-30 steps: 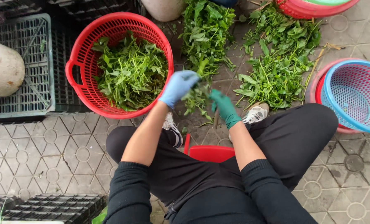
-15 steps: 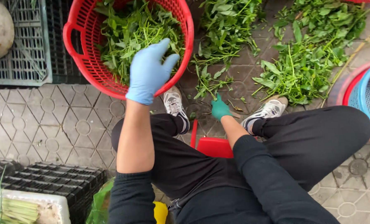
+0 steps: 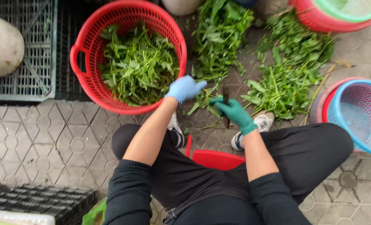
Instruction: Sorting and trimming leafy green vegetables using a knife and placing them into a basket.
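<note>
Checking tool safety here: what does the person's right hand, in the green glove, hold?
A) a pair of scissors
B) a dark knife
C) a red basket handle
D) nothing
B: the right hand in the green glove grips a dark-bladed knife, blade pointing up toward the cut greens.

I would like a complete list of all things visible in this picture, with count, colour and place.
basket with cut greens: one, red, upper left
loose greens: piles, green, on the ground at top centre and right
nested baskets: blue inside red, right edge
baskets: red and green, top right
crates: dark and grey, left
stool: one, red, under the person
shoes: two, white
knife: one, dark, in the right hand
left hand: blue glove, by the red basket's rim
right hand: green glove, centre
</note>
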